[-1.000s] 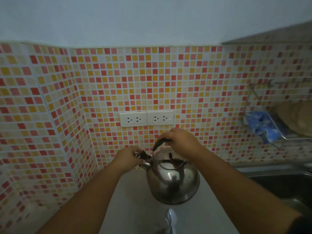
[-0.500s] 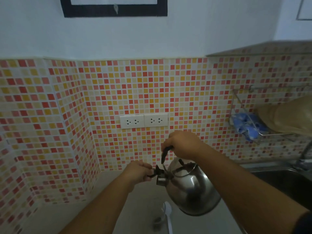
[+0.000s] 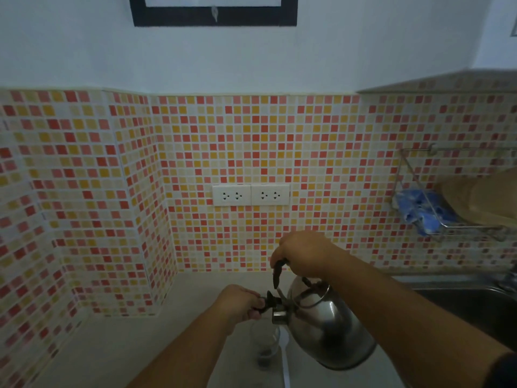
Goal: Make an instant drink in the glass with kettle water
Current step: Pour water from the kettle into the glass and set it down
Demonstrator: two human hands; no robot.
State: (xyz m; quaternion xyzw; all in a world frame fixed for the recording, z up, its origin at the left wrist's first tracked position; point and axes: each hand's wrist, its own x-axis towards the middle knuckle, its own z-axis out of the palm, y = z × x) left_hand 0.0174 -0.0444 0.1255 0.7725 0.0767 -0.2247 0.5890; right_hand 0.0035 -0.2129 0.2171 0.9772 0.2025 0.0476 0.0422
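A shiny steel kettle [image 3: 327,331] hangs tilted to the left above the counter, off the surface. My right hand [image 3: 305,254] grips its black handle from above. My left hand [image 3: 239,303] pinches the black spout cap, holding it up from the spout. Right under the spout stands a clear glass [image 3: 264,345] with a dark layer at its bottom. A white spoon [image 3: 284,359] lies beside the glass, partly behind the kettle. I cannot tell whether water is flowing.
A pale counter [image 3: 140,345] runs to a mosaic-tiled wall with two white sockets [image 3: 251,194]. A steel sink [image 3: 475,306] lies at the right, a wire rack [image 3: 447,208] with a blue cloth above it.
The kettle has risen off the counter and tipped left, its spout now over the glass. My left hand followed the spout downward. The view has tilted up and back.
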